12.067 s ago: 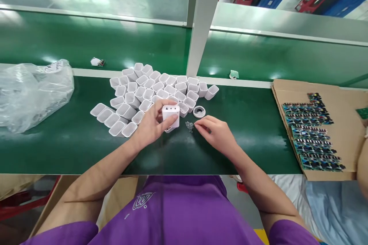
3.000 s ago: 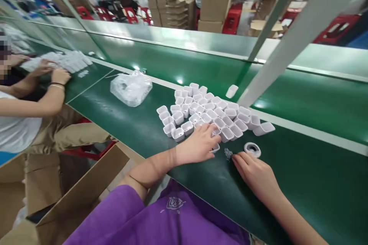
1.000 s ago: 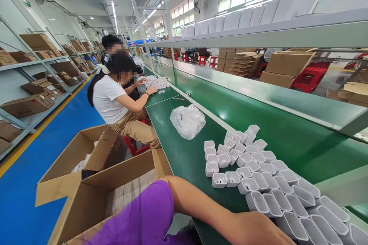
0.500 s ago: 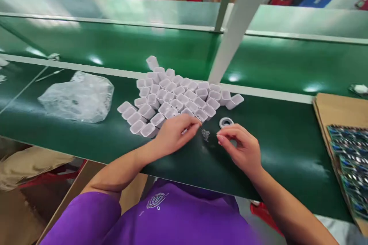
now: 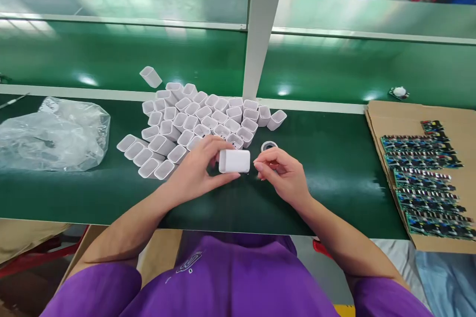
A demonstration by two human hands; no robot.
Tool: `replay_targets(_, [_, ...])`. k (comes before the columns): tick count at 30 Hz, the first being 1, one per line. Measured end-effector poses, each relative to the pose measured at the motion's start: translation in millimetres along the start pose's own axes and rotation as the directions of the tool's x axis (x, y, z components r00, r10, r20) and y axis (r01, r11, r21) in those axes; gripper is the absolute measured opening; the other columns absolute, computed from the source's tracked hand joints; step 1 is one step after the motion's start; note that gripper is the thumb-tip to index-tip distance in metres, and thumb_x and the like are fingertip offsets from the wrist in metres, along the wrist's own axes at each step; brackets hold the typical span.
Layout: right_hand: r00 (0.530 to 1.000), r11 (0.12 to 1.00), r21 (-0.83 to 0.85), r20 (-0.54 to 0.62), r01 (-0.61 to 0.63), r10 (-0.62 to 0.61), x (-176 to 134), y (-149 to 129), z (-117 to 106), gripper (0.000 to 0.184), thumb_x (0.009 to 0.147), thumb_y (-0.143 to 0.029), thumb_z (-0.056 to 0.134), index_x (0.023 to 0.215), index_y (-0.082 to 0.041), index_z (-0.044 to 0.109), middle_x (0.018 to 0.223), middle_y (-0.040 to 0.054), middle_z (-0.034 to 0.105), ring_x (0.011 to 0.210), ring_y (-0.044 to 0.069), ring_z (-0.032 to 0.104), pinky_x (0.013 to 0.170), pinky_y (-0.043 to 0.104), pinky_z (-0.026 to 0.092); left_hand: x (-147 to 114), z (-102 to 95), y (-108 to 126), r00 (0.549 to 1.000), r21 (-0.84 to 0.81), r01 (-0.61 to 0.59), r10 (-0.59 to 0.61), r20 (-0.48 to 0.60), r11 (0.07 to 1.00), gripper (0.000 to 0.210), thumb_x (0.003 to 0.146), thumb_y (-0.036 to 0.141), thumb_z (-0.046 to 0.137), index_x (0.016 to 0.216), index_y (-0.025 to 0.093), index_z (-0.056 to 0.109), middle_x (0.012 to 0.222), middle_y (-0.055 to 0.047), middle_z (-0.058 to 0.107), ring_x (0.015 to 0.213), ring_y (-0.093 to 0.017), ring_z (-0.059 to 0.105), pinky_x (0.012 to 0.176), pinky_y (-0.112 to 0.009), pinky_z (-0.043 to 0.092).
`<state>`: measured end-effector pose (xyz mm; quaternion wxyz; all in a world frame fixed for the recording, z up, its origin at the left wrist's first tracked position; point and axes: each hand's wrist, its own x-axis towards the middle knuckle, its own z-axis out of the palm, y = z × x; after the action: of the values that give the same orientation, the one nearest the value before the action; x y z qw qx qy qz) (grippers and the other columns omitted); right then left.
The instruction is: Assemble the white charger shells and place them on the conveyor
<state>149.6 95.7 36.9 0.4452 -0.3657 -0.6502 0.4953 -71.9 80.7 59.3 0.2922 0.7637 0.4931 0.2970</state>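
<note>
My left hand (image 5: 203, 168) grips a white plastic charger housing (image 5: 235, 161) between thumb and fingers, holding it on its side above the table. Just to its right, my right hand (image 5: 280, 171) is closed in a pinch, its fingertips apart from the housing. Whatever those fingertips hold, if anything, is too small to make out. Many similar white housings (image 5: 191, 123) stand close together behind my left hand, mostly with their open ends up. A grey-white ring (image 5: 268, 145), perhaps a tape roll, lies behind my right hand and is partly hidden by it.
On the left lies a clear plastic bag (image 5: 55, 133). Rows of circuit boards (image 5: 427, 193) rest on a cardboard sheet (image 5: 379, 114) at the right. A pale upright post (image 5: 258, 34) rises behind the housings, and one housing (image 5: 150, 77) lies beyond the white strip.
My left hand now holds a housing out toward my right hand. Small metal pieces seen between the hands before are now mostly hidden. The camera view has shifted and levelled.
</note>
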Motion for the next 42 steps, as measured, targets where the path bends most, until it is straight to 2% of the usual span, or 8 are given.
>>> replay_targets(2, [0.999, 0.999, -0.008, -0.011, 0.035, -0.035, -2.3, -3.4, -0.1, 0.010, 0.088, -0.029, 0.064, 0.085, -0.020, 0.067, 0.085, 0.0011, 0.065, 0.059, 0.008, 0.059, 0.050, 0.021, 0.053, 0.7, 9.6, 1.9, 0.992, -0.360, 0.102, -0.123, -0.036, 0.927, 0.040, 0.077, 0.033, 0.073, 0.107, 0.023, 0.049, 0.103, -0.003, 0.059, 0.086, -0.016, 0.063, 0.069, -0.028, 0.056])
replay_targets(5, [0.993, 0.991, -0.084, -0.031, 0.107, -0.110, -5.2, -6.8, -0.2, 0.008, 0.088, -0.026, 0.064, 0.084, -0.021, 0.069, 0.086, 0.0027, 0.068, 0.066, 0.010, 0.063, 0.055, 0.023, 0.056, 1.7, 24.9, 4.6, 0.965, -0.734, 0.215, -0.257, 0.057, 0.644, 0.042, 0.073, 0.029, 0.076, 0.100, 0.023, 0.043, 0.097, 0.000, 0.060, 0.081, -0.013, 0.065, 0.064, -0.024, 0.057])
replay_targets(8, [0.977, 0.969, -0.155, -0.061, 0.194, -0.205, -6.1, -8.1, 1.0, 0.007, 0.087, -0.021, 0.065, 0.085, -0.021, 0.071, 0.085, 0.0028, 0.071, 0.074, 0.013, 0.066, 0.061, 0.024, 0.058, 2.4, 36.1, 8.2, 0.942, -0.869, 0.262, -0.308, 0.136, 0.419, 0.048, 0.070, 0.027, 0.079, 0.095, 0.023, 0.039, 0.097, 0.002, 0.062, 0.083, -0.013, 0.067, 0.075, -0.028, 0.060])
replay_targets(11, [0.958, 0.942, -0.220, -0.075, 0.253, -0.275, -5.6, -8.1, 2.7, 0.009, 0.086, -0.016, 0.065, 0.085, -0.022, 0.072, 0.084, 0.0025, 0.072, 0.075, 0.013, 0.067, 0.066, 0.026, 0.058, 2.1, 43.4, 10.1, 0.941, -0.899, 0.268, -0.296, 0.166, 0.347, 0.050, 0.069, 0.026, 0.080, 0.095, 0.024, 0.037, 0.095, 0.002, 0.063, 0.084, -0.014, 0.068, 0.080, -0.033, 0.060])
replay_targets(17, [0.927, 0.906, -0.280, -0.110, 0.317, -0.358, -4.1, -6.1, 4.5, 0.012, 0.083, -0.011, 0.067, 0.085, -0.022, 0.072, 0.084, 0.0019, 0.073, 0.076, 0.014, 0.069, 0.070, 0.026, 0.058, -3.1, 49.2, 3.1, 0.945, -0.816, 0.305, -0.259, 0.197, 0.490, 0.065, 0.080, 0.033, 0.071, 0.136, 0.028, 0.038, 0.120, -0.005, 0.059, 0.103, -0.018, 0.061, 0.088, -0.031, 0.055])
replay_targets(20, [0.920, 0.896, -0.306, -0.125, 0.320, -0.371, -3.6, -6.6, 4.3, 0.013, 0.082, -0.010, 0.068, 0.084, -0.022, 0.072, 0.083, 0.0013, 0.072, 0.075, 0.013, 0.068, 0.069, 0.025, 0.057, -4.8, 47.7, -0.2, 0.944, -0.766, 0.322, -0.252, 0.214, 0.556, 0.060, 0.084, 0.039, 0.064, 0.139, 0.026, 0.043, 0.132, -0.007, 0.054, 0.101, -0.019, 0.060, 0.082, -0.028, 0.055])
replay_targets(31, [0.895, 0.841, -0.410, -0.115, 0.353, -0.432, -3.9, -6.5, 3.9, 0.012, 0.085, -0.012, 0.065, 0.088, -0.023, 0.071, 0.087, 0.0023, 0.074, 0.078, 0.014, 0.070, 0.072, 0.028, 0.059, -4.1, 49.8, 4.4, 0.942, -0.664, 0.285, -0.331, 0.059, 0.691, 0.042, 0.073, 0.034, 0.077, 0.094, 0.021, 0.043, 0.076, 0.003, 0.067, 0.060, -0.011, 0.064, 0.052, -0.019, 0.051])
replay_targets(42, [0.822, 0.746, -0.492, -0.099, 0.449, -0.561, -5.7, -2.6, 6.8, 0.023, 0.080, -0.004, 0.069, 0.093, -0.023, 0.069, 0.090, 0.0010, 0.074, 0.076, 0.012, 0.071, 0.069, 0.023, 0.061, -6.4, 53.8, 1.5, 0.961, -0.482, 0.138, -0.235, -0.147, 0.865, 0.051, 0.063, 0.040, 0.083, 0.084, 0.021, 0.041, 0.091, -0.004, 0.074, 0.066, -0.016, 0.071, 0.051, -0.023, 0.057])
